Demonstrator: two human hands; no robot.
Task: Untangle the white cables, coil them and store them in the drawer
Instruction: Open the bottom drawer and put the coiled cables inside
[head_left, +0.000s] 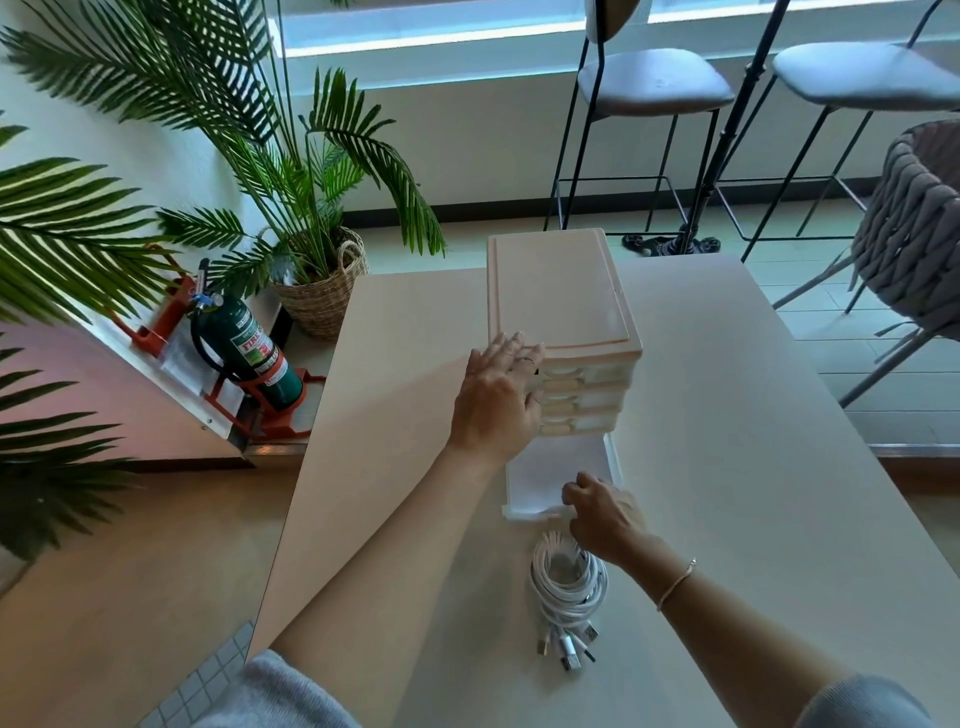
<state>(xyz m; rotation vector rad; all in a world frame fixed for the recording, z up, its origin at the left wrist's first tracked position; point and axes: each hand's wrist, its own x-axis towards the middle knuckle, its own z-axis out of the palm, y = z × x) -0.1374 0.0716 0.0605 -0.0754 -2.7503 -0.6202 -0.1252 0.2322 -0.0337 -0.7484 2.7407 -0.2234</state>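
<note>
A coil of white cables (569, 584) lies on the table near me, its plug ends fanned out toward the front. Beyond it stands a small pale drawer unit (558, 291) with several drawers. Its bottom drawer (540, 480) is pulled out toward me and looks empty inside. My left hand (496, 400) rests with straight fingers against the unit's left front corner. My right hand (602, 514) grips the front edge of the pulled-out drawer, fingers curled over it, just above the cable coil.
The cream table (727, 467) extends to the right and left of the unit. Two bar stools (654, 83) and a woven grey chair (919, 223) stand beyond and right. A potted palm (322, 280) and a fire extinguisher (244, 348) sit on the floor at left.
</note>
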